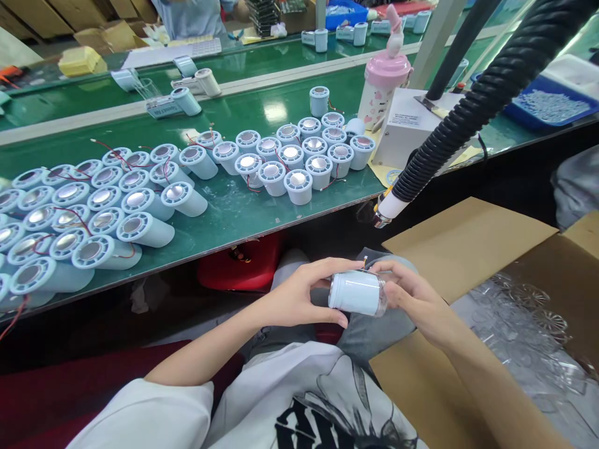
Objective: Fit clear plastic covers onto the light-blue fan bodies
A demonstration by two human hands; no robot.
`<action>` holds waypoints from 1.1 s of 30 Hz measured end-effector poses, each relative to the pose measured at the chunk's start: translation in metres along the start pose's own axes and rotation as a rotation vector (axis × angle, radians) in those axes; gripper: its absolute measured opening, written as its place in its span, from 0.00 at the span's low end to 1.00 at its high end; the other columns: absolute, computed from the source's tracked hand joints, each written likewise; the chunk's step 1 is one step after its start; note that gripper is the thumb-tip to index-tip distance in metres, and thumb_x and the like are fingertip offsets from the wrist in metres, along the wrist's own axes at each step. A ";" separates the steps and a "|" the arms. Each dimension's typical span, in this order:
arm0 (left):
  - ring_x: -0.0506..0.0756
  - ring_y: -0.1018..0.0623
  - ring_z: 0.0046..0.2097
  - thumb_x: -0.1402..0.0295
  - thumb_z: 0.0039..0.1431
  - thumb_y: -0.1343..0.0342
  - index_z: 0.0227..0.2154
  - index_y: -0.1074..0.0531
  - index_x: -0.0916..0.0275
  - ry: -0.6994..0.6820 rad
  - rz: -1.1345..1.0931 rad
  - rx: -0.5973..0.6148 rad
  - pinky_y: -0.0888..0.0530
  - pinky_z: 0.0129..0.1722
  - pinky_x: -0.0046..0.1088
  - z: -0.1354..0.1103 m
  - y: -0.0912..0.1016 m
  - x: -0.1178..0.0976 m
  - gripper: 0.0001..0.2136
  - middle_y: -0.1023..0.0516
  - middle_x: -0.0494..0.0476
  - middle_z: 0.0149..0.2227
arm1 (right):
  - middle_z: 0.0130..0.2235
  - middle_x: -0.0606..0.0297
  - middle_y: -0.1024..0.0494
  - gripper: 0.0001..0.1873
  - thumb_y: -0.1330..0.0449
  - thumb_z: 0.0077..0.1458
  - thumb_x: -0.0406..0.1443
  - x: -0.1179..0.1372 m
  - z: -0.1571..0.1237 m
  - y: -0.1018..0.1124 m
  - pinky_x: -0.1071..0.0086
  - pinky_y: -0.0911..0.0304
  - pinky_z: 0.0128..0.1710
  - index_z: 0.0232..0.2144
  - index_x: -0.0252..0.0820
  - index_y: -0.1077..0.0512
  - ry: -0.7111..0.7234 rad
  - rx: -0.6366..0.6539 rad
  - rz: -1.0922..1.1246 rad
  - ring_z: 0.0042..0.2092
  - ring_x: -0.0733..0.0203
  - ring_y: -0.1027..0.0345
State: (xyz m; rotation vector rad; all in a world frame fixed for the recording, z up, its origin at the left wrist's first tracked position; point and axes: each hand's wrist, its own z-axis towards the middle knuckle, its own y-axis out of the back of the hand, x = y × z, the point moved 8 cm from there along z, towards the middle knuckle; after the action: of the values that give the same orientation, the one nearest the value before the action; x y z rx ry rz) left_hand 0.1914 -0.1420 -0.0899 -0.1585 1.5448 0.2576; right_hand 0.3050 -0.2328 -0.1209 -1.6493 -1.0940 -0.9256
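Note:
Above my lap, a light blue cylindrical housing lies on its side between my two hands. My left hand grips its left end, thumb below and fingers along the top. At the right end sits a clear plastic cover, which the fingers of my right hand pinch. A small wire connector sticks up above the housing near my fingertips. How far the cover sits over the housing is hard to make out.
Many similar housings with red wires stand on the green bench. A ribbed black hose hangs at the right. A cardboard box holds clear plastic parts. A pink cup stands behind; another person is across the bench.

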 end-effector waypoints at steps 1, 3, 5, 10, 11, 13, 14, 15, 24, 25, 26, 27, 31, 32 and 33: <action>0.61 0.30 0.60 0.72 0.44 0.29 0.59 0.35 0.52 -0.007 0.003 0.004 0.28 0.56 0.35 0.000 0.000 0.000 0.37 0.32 0.60 0.60 | 0.33 0.70 0.24 0.19 0.38 0.56 0.51 -0.003 0.001 0.001 0.79 0.30 0.32 0.42 0.45 0.33 -0.020 -0.011 0.016 0.32 0.69 0.28; 0.61 0.31 0.61 0.71 0.44 0.30 0.59 0.35 0.52 -0.022 0.010 0.011 0.28 0.56 0.36 -0.001 -0.001 -0.001 0.37 0.32 0.61 0.60 | 0.31 0.70 0.24 0.21 0.38 0.56 0.52 -0.008 0.002 0.001 0.77 0.28 0.31 0.41 0.43 0.34 -0.061 -0.023 0.041 0.30 0.68 0.28; 0.61 0.31 0.61 0.69 0.45 0.30 0.59 0.35 0.52 -0.029 0.016 0.015 0.28 0.56 0.37 -0.001 -0.001 -0.002 0.36 0.33 0.61 0.60 | 0.29 0.70 0.24 0.23 0.40 0.57 0.54 -0.013 0.002 0.001 0.74 0.27 0.30 0.41 0.42 0.35 -0.103 -0.037 0.056 0.28 0.66 0.27; 0.61 0.32 0.61 0.69 0.46 0.30 0.59 0.35 0.52 -0.050 0.030 0.025 0.29 0.57 0.37 -0.001 -0.001 -0.004 0.36 0.33 0.61 0.60 | 0.23 0.67 0.23 0.29 0.43 0.54 0.59 -0.020 0.003 -0.005 0.75 0.30 0.22 0.38 0.40 0.37 -0.218 -0.054 0.087 0.22 0.63 0.27; 0.61 0.32 0.61 0.69 0.46 0.30 0.59 0.35 0.52 -0.057 0.030 0.027 0.29 0.57 0.38 -0.001 -0.001 -0.004 0.36 0.33 0.61 0.60 | 0.22 0.67 0.24 0.29 0.43 0.53 0.60 -0.020 0.003 -0.007 0.76 0.31 0.21 0.38 0.40 0.37 -0.239 -0.055 0.092 0.21 0.63 0.28; 0.61 0.33 0.62 0.69 0.45 0.30 0.59 0.35 0.52 -0.076 0.026 0.032 0.29 0.57 0.38 -0.001 -0.001 -0.004 0.36 0.33 0.62 0.60 | 0.20 0.67 0.25 0.29 0.44 0.55 0.59 -0.020 0.003 -0.011 0.77 0.33 0.18 0.38 0.39 0.37 -0.268 -0.050 0.104 0.19 0.64 0.29; 0.61 0.33 0.62 0.69 0.45 0.30 0.59 0.35 0.52 -0.092 0.023 0.035 0.29 0.58 0.38 -0.001 -0.001 -0.005 0.37 0.33 0.62 0.60 | 0.19 0.66 0.25 0.27 0.46 0.57 0.58 -0.020 0.003 -0.013 0.78 0.34 0.17 0.38 0.39 0.37 -0.281 -0.043 0.113 0.19 0.64 0.30; 0.62 0.34 0.62 0.70 0.45 0.30 0.59 0.35 0.52 -0.110 0.020 0.038 0.30 0.58 0.39 -0.001 -0.001 -0.005 0.37 0.33 0.62 0.61 | 0.18 0.66 0.26 0.26 0.48 0.59 0.57 -0.021 0.003 -0.015 0.79 0.36 0.16 0.37 0.39 0.36 -0.297 -0.034 0.127 0.18 0.65 0.30; 0.62 0.33 0.61 0.69 0.47 0.31 0.57 0.33 0.51 -0.186 0.115 0.010 0.34 0.60 0.40 -0.001 -0.001 -0.012 0.33 0.32 0.61 0.60 | 0.22 0.58 0.23 0.36 0.62 0.66 0.54 -0.038 -0.004 -0.024 0.84 0.46 0.11 0.29 0.33 0.28 -0.501 0.052 0.275 0.13 0.73 0.37; 0.62 0.32 0.61 0.69 0.48 0.31 0.57 0.33 0.52 -0.161 0.112 0.004 0.33 0.59 0.40 -0.001 -0.002 -0.012 0.32 0.32 0.61 0.59 | 0.22 0.58 0.23 0.37 0.62 0.66 0.55 -0.039 -0.004 -0.025 0.85 0.47 0.11 0.28 0.33 0.27 -0.506 0.066 0.279 0.13 0.73 0.38; 0.62 0.32 0.60 0.68 0.48 0.32 0.57 0.33 0.53 -0.130 0.103 -0.002 0.32 0.58 0.39 -0.001 -0.002 -0.011 0.31 0.31 0.61 0.58 | 0.22 0.59 0.24 0.38 0.62 0.65 0.57 -0.040 -0.004 -0.026 0.85 0.47 0.11 0.28 0.33 0.27 -0.507 0.083 0.277 0.14 0.74 0.38; 0.62 0.31 0.59 0.68 0.49 0.33 0.57 0.33 0.54 -0.094 0.089 -0.009 0.30 0.56 0.38 -0.001 -0.003 -0.010 0.30 0.31 0.62 0.57 | 0.22 0.60 0.24 0.38 0.61 0.63 0.58 -0.040 -0.004 -0.026 0.84 0.48 0.11 0.28 0.34 0.27 -0.495 0.103 0.265 0.14 0.74 0.38; 0.60 0.26 0.52 0.65 0.51 0.34 0.57 0.35 0.57 0.078 -0.014 -0.062 0.24 0.48 0.34 -0.004 -0.003 -0.003 0.29 0.31 0.62 0.54 | 0.27 0.60 0.24 0.39 0.58 0.56 0.65 -0.029 -0.001 -0.015 0.76 0.39 0.14 0.39 0.39 0.30 -0.212 0.085 0.055 0.19 0.65 0.33; 0.59 0.26 0.51 0.65 0.52 0.35 0.57 0.36 0.57 0.117 -0.046 -0.074 0.24 0.47 0.34 -0.005 -0.003 -0.001 0.29 0.31 0.62 0.53 | 0.35 0.57 0.22 0.37 0.54 0.55 0.65 -0.021 -0.001 -0.008 0.72 0.32 0.20 0.46 0.41 0.32 -0.065 0.036 -0.058 0.26 0.60 0.28; 0.59 0.25 0.50 0.64 0.52 0.35 0.57 0.36 0.57 0.149 -0.077 -0.080 0.23 0.46 0.34 -0.006 -0.003 0.001 0.29 0.30 0.61 0.53 | 0.46 0.53 0.24 0.36 0.48 0.54 0.63 -0.010 -0.003 -0.003 0.66 0.27 0.30 0.53 0.44 0.37 0.098 -0.012 -0.197 0.36 0.54 0.25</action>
State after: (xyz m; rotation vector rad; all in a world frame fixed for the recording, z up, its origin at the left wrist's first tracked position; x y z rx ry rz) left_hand 0.1866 -0.1463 -0.0914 -0.3056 1.6733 0.2509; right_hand 0.2985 -0.2379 -0.1287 -1.5078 -1.2006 -1.1302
